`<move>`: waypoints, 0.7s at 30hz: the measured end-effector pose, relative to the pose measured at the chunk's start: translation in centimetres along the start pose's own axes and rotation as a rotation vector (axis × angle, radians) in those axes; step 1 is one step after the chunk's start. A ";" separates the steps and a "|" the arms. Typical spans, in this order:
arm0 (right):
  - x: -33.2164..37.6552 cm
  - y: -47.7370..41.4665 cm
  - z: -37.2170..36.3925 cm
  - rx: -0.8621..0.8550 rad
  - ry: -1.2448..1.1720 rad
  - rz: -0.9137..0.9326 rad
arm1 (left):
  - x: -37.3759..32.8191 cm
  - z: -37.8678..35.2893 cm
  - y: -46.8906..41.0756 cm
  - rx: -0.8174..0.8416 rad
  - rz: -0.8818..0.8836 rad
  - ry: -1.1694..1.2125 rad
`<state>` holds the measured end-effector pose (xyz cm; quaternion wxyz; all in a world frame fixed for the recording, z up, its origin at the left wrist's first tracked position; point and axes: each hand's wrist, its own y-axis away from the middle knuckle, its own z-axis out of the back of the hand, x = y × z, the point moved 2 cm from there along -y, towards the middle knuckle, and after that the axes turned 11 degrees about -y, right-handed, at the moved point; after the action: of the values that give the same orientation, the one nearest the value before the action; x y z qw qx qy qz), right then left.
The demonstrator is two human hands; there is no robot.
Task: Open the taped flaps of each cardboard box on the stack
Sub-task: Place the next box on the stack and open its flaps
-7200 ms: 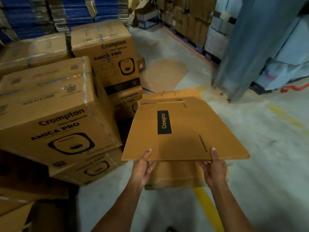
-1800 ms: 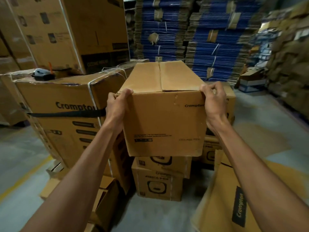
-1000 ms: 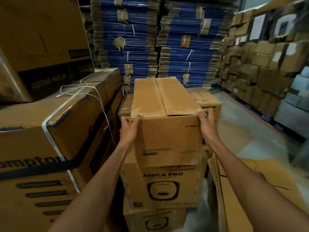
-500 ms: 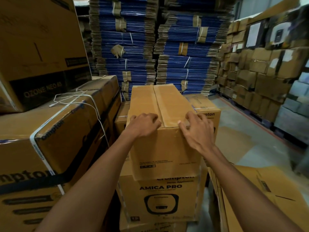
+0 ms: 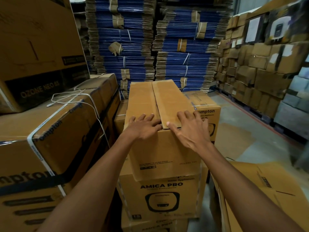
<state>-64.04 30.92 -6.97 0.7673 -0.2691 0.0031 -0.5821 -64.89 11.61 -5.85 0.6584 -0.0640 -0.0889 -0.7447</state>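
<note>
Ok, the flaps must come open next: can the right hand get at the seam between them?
Probably yes: the right hand lies on the top box, thumb beside the seam, which is bare past the left hand.

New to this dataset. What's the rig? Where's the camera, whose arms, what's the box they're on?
No robot: a person wears one wide-angle camera on the head, looking forward and down, so the arms are their own. The left hand and right hand lie with fingers spread on the closed top flaps of a plain cardboard box, either side of its centre seam. Neither grips anything. That box sits on an AMICA PRO box in a stack. Left of it stands a strapped Crompton box; behind, bundles of blue flattened cartons.
</note>
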 end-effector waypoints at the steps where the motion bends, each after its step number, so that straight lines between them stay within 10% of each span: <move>1: -0.1 0.0 0.0 0.008 0.002 0.000 | 0.0 0.1 0.0 -0.003 -0.002 -0.001; 13: 1.7 -0.9 0.4 0.076 0.008 -0.026 | 0.2 0.3 1.0 -0.144 0.080 0.074; 19: -2.9 5.9 -2.6 -0.666 -0.912 -0.533 | -0.1 -0.4 2.8 -0.253 0.398 0.290; 21: -2.8 10.1 -6.7 -0.652 -1.324 -0.868 | -0.1 0.0 2.6 -0.294 0.358 0.285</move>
<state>-58.05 32.46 -17.78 0.2047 -0.7381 -0.3816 -0.5174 -62.28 11.39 -5.76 0.7690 -0.0682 0.1264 -0.6229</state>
